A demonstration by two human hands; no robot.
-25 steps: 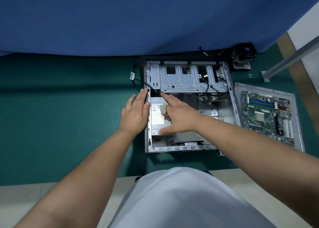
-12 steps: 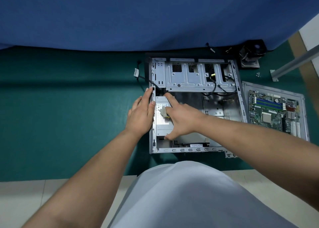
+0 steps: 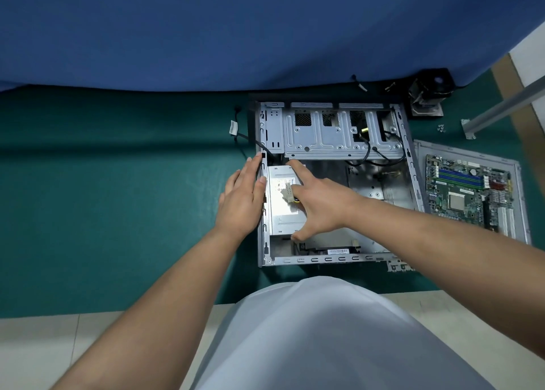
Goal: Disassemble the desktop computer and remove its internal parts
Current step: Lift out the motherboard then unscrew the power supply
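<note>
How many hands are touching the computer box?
2. The left hand lies flat against the left wall of the case. The right hand is spread over the power supply inside it. No other hands show.

Both bare forearms reach forward from the bottom of the view, converging. The left hand (image 3: pixel 241 200) lies flat with straight fingers pointing ahead, close together. The right hand (image 3: pixel 320 202) is spread wide, index finger stretched forward, thumb splayed back toward the body.
</note>
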